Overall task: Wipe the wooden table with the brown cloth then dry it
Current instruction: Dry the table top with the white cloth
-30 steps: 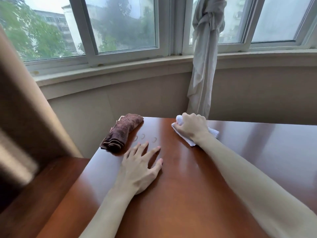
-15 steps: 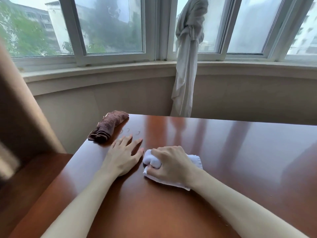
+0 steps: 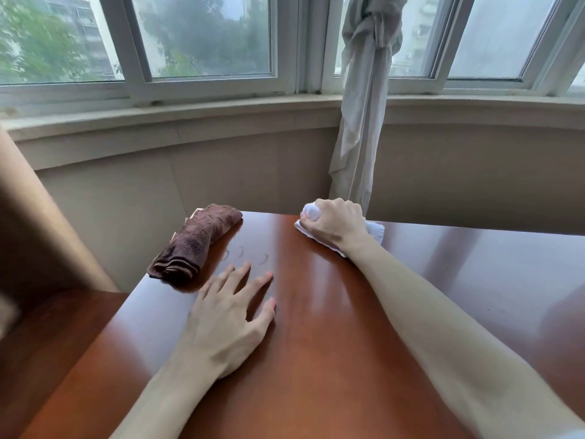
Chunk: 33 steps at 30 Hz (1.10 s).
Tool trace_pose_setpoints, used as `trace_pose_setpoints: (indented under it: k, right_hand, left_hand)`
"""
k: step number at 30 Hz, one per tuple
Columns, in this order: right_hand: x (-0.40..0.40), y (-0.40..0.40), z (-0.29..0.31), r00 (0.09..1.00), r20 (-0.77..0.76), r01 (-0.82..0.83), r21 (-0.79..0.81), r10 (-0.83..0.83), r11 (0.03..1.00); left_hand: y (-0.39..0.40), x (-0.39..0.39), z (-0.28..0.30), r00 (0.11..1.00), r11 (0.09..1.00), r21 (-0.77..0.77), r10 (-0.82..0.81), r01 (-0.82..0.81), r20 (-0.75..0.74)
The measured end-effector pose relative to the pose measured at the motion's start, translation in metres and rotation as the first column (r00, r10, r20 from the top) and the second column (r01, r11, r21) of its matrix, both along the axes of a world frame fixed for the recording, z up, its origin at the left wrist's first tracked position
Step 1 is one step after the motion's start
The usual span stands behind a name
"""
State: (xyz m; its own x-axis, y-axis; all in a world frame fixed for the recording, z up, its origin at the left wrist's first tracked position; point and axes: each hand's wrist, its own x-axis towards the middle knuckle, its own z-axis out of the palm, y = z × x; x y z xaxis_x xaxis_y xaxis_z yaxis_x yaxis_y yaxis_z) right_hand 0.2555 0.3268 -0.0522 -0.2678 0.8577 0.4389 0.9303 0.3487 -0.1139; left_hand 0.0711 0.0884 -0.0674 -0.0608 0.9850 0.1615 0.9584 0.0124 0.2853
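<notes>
The brown cloth (image 3: 197, 243) lies folded at the far left corner of the glossy wooden table (image 3: 459, 296), touched by neither hand. My right hand (image 3: 335, 221) grips a bunched white cloth (image 3: 375, 232) and presses it on the table at the far edge. My left hand (image 3: 229, 315) rests flat on the table, fingers spread, just in front of the brown cloth.
A knotted grey curtain (image 3: 364, 122) hangs down behind the table's far edge, close to my right hand. A curved wall and window sill (image 3: 221, 112) lie beyond. A lower wooden surface (image 3: 47, 337) and a tan panel (image 3: 38, 223) sit at the left.
My right hand has pushed the white cloth from the near middle of the table back out to the far edge. My left hand stays flat in place.
</notes>
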Motion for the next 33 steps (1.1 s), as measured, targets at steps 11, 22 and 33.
trace_pose_setpoints:
  k: [11, 22, 33]
  right_hand:
    - [0.035, -0.254, -0.001, 0.972, 0.038, -0.231, -0.005, 0.231, 0.973]
    - [0.029, -0.158, 0.004, 0.996, 0.004, -0.087, -0.032, 0.087, 0.996]
    - [-0.012, 0.004, -0.002, 0.999, 0.025, 0.035, 0.003, -0.035, 0.999]
  left_hand:
    - [-0.003, 0.004, 0.009, 1.0, 0.999, -0.049, 0.006, -0.008, -0.029]
    - [-0.008, 0.005, 0.004, 0.998, 1.0, -0.02, -0.013, 0.012, -0.063]
    - [0.001, 0.001, -0.001, 0.999, 0.999, -0.015, 0.028, -0.029, -0.025]
